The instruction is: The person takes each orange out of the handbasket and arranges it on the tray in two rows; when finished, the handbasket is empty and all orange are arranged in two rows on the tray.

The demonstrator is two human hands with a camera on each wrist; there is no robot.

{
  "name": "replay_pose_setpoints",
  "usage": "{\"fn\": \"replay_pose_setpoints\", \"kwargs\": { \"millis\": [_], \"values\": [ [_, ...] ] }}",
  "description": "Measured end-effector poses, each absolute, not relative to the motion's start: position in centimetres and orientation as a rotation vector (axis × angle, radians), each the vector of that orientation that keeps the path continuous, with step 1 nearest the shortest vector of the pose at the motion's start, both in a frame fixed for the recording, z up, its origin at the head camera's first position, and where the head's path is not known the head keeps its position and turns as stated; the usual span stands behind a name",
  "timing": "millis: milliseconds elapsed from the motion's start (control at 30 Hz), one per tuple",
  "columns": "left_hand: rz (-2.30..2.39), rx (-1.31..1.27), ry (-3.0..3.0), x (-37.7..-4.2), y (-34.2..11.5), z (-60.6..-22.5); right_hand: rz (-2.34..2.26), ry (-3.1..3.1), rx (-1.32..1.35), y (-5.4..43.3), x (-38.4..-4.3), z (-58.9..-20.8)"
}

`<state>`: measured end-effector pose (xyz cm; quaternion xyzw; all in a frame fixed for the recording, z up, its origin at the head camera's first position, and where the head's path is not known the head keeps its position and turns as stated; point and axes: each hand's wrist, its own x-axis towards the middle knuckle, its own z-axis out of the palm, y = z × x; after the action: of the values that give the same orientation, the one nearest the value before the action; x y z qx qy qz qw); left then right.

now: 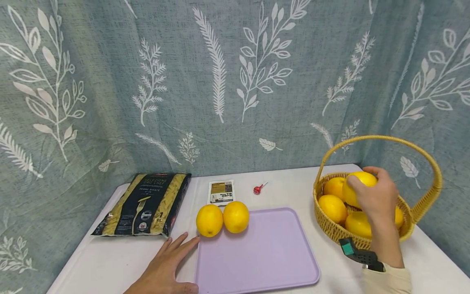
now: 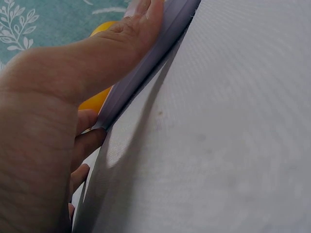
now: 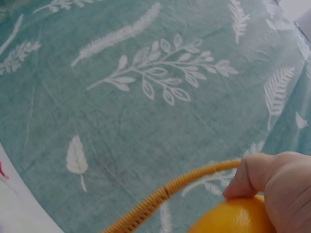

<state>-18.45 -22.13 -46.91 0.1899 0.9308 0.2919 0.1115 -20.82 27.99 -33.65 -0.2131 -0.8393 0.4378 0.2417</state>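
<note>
My right hand [image 1: 378,196] grips an orange [image 1: 358,185] over the wicker basket [image 1: 332,230], thumb and fingers on its sides; the right wrist view shows the thumb against the same orange [image 3: 233,217]. More oranges [image 1: 332,208] lie in the basket. My left hand [image 1: 165,263] rests at the left edge of a lilac tray [image 1: 257,261], fingers spread. In the left wrist view, the thumb touches the tray's rim [image 2: 138,77]. Two oranges, one on the left [image 1: 209,220] and one on the right [image 1: 236,217], sit side by side at the tray's far left corner.
A bag of penne pasta [image 1: 143,204] lies left of the tray. Behind the tray are a small flat packet [image 1: 221,192] and a red lollipop [image 1: 258,189]. The basket's tall handle [image 1: 385,139] arches above it. A leaf-patterned curtain [image 1: 235,81] hangs behind the white table.
</note>
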Motion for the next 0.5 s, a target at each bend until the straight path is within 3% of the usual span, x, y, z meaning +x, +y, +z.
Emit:
{"fn": "replay_pose_setpoints", "kwargs": {
  "millis": [500],
  "values": [
    [0.861,0.59,2.733,-18.4,-22.1,-46.7,1.375,-2.129,-0.354,24.5,-21.7,-33.6]
  ]
}}
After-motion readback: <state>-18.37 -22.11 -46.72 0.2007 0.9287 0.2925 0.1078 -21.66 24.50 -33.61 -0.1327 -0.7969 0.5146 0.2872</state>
